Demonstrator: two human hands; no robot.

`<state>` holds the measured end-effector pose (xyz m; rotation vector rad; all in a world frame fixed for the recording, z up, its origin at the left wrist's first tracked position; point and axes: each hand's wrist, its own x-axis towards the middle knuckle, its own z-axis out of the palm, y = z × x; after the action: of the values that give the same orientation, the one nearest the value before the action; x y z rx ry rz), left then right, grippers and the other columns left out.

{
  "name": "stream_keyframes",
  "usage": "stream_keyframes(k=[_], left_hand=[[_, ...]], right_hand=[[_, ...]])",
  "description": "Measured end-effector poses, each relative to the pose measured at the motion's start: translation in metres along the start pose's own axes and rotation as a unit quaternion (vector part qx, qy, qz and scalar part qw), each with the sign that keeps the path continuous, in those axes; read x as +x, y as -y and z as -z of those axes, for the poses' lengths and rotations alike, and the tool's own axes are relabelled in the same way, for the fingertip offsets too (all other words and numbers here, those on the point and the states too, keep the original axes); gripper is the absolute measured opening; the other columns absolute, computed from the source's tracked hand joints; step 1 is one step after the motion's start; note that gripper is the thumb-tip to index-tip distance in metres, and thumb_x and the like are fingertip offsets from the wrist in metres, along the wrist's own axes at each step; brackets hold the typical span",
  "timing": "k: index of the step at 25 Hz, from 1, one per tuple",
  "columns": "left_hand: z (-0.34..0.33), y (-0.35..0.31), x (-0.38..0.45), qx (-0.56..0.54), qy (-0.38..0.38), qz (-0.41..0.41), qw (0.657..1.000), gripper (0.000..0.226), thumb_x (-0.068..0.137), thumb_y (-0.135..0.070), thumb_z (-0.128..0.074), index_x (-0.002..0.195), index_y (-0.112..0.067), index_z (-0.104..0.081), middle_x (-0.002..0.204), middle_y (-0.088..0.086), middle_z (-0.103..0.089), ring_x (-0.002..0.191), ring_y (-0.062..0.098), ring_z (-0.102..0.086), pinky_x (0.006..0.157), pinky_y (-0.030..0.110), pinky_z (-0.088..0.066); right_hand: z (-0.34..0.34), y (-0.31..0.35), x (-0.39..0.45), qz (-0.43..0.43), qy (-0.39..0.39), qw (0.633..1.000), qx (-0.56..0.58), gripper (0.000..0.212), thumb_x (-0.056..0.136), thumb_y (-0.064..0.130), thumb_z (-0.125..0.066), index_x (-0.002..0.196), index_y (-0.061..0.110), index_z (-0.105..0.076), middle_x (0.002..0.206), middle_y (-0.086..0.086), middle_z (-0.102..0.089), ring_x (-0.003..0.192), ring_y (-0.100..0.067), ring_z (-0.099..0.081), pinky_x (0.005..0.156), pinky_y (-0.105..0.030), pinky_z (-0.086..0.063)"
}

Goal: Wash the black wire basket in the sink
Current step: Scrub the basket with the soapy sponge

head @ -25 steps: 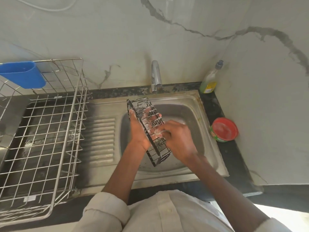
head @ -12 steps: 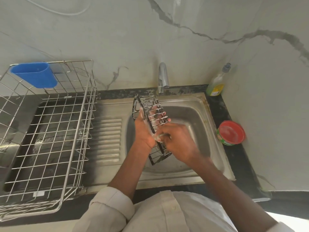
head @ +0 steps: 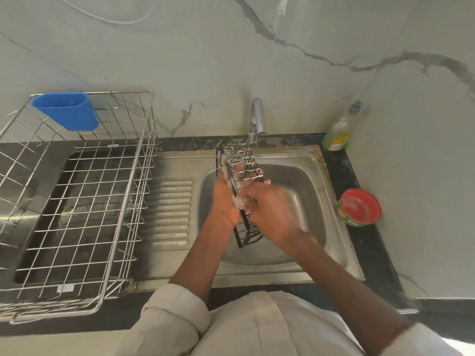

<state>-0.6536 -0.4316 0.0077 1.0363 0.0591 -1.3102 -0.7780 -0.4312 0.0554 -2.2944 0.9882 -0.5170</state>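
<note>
A steel sink (head: 331, 201) sits in a dark worktop (head: 365, 242) against marbled walls. The left hand (head: 226, 201) grips the black wire basket (head: 248, 233) over it. The right hand (head: 272, 214) is blurred; I cannot tell its fingers' state.

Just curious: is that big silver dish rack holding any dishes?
Empty of dishes: only bare wires show in the silver rack, plus a blue cup on its rim.

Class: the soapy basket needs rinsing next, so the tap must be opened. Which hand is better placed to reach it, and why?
Right, probably. The left hand grips and supports the black wire basket over the sink; the right hand only rubs its wires, so it could leave for the tap.
</note>
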Motion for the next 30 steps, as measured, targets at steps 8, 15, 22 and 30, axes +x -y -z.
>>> stream_keyframes(k=[8, 15, 22, 30], left_hand=[[0.004, 0.003, 0.002, 0.05, -0.042, -0.019, 0.998, 0.072, 0.108, -0.065, -0.03, 0.132, -0.007, -0.065, 0.126, 0.026, -0.072, 0.111, 0.047, -0.072, 0.087, 0.053, -0.063], [-0.011, 0.012, -0.014, 0.249, 0.012, -0.003, 0.968, 0.047, 0.103, -0.061, -0.053, 0.13, -0.025, -0.066, 0.128, 0.012, -0.068, 0.116, 0.027, -0.066, 0.09, 0.042, -0.061], [0.004, 0.029, -0.009, 0.064, 0.06, 0.086, 0.992, 0.082, 0.098, -0.081, -0.024, 0.135, -0.023, -0.068, 0.12, 0.012, -0.075, 0.105, 0.029, -0.073, 0.088, 0.045, -0.058], [0.005, 0.029, 0.003, 0.022, 0.133, 0.036, 0.99, 0.113, 0.074, -0.103, -0.036, 0.151, -0.024, -0.058, 0.16, 0.018, -0.05, 0.149, 0.04, -0.045, 0.126, 0.065, -0.027]], right_hand=[[0.008, -0.036, -0.012, -0.223, -0.122, 0.964, 0.078, 0.016, 0.097, 0.015, -0.071, 0.112, 0.018, -0.076, 0.111, 0.005, -0.066, 0.105, -0.011, -0.061, 0.073, -0.009, -0.039], [0.009, -0.039, 0.005, -0.272, -0.126, 0.941, 0.159, 0.014, 0.098, 0.012, -0.07, 0.108, 0.016, -0.078, 0.087, 0.017, -0.069, 0.067, 0.02, -0.058, 0.056, 0.002, -0.04], [0.003, -0.033, 0.008, -0.178, -0.139, 0.974, 0.011, 0.022, 0.094, 0.004, -0.067, 0.109, 0.019, -0.077, 0.111, 0.002, -0.066, 0.095, -0.017, -0.066, 0.082, -0.032, -0.055], [0.006, -0.006, 0.045, -0.071, -0.056, 0.996, -0.025, 0.02, 0.088, 0.0, -0.069, 0.093, 0.017, -0.079, 0.097, -0.001, -0.073, 0.089, -0.019, -0.068, 0.082, -0.043, -0.057]])
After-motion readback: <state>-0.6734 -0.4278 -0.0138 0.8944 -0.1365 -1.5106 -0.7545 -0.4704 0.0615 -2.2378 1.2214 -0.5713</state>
